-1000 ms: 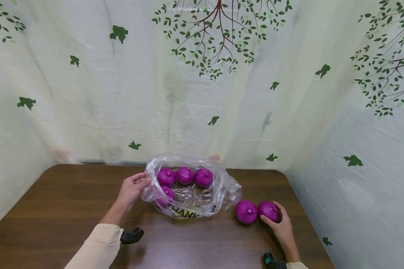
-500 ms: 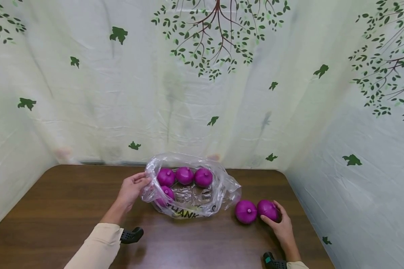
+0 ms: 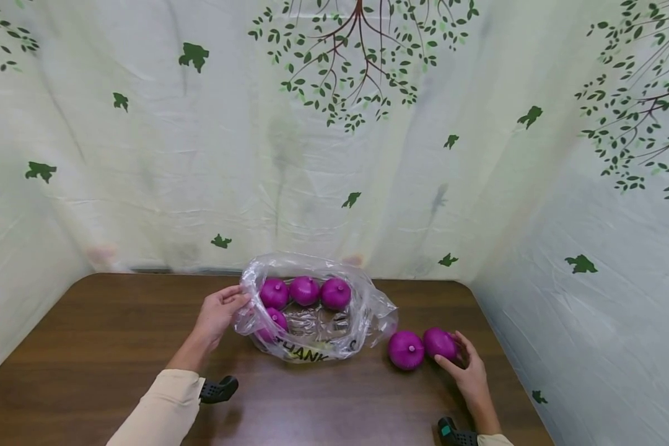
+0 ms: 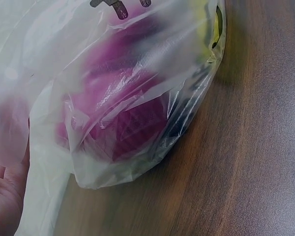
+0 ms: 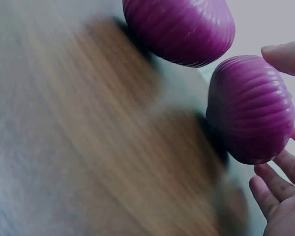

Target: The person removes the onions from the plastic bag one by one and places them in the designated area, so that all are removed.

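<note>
My left hand (image 3: 217, 313) pinches the left rim of a clear plastic bag (image 3: 301, 353) with dark lettering. Inside the bag sit several purple onions (image 3: 335, 293), round with a small stub on top. In the left wrist view, one onion (image 4: 128, 118) shows through the film, and part of my hand (image 4: 7, 191) is at the lower left. My right hand (image 3: 468, 371) holds another purple onion (image 3: 440, 344) between thumb and fingers. Its ribbed skin shows in the right wrist view. One more onion (image 3: 406, 350) lies just left of it, right of the bag.
The brown wooden table (image 3: 117, 347) carries the bag and the loose onions. Behind and beside it hangs a pale curtain (image 3: 145, 155) printed with leaves and branches. A black wrist device (image 3: 218, 390) is on the left forearm.
The onion at my right hand has shifted slightly left and away from me, with the fingers following. The left hand and the bag stay in place.
</note>
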`<state>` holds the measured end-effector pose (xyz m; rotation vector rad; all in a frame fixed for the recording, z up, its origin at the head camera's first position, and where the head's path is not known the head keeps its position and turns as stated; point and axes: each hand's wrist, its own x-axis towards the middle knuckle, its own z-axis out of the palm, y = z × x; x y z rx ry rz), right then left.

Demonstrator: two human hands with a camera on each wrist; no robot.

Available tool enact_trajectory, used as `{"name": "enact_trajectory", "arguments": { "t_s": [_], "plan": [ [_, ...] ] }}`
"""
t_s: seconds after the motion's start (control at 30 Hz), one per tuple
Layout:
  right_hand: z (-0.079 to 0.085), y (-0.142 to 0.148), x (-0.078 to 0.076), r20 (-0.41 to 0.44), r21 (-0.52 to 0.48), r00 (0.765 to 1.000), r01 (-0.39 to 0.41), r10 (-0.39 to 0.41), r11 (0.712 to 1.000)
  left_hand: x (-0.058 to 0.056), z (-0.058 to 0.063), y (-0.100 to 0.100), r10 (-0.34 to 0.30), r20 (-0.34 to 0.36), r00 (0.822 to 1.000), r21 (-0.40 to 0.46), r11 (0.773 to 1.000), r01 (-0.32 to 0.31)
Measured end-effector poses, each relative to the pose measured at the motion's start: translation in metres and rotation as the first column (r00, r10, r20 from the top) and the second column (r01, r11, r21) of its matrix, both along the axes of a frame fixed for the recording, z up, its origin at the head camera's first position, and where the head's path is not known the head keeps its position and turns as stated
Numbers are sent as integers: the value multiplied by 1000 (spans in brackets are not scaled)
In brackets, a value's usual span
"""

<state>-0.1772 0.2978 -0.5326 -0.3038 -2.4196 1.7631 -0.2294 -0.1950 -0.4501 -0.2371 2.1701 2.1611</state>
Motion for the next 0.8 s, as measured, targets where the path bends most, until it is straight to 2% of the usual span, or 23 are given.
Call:
{"name": "enact_trajectory", "arguments": {
  "t_s": [0.13, 0.37, 0.8],
  "plan": [
    [4, -1, 0, -36, 2, 999, -1, 1, 1000, 0, 0, 0, -1, 2, 1000, -2, 1000, 1],
    [15, -1, 2, -68, 77, 998, 21, -15, 997, 0, 0, 0, 0, 2, 1000, -6, 1000, 0],
    [51, -26, 15, -159, 75, 987, 37, -25, 996, 1, -1, -1, -5, 7, 1000, -19, 1000, 5]
  ]
}}
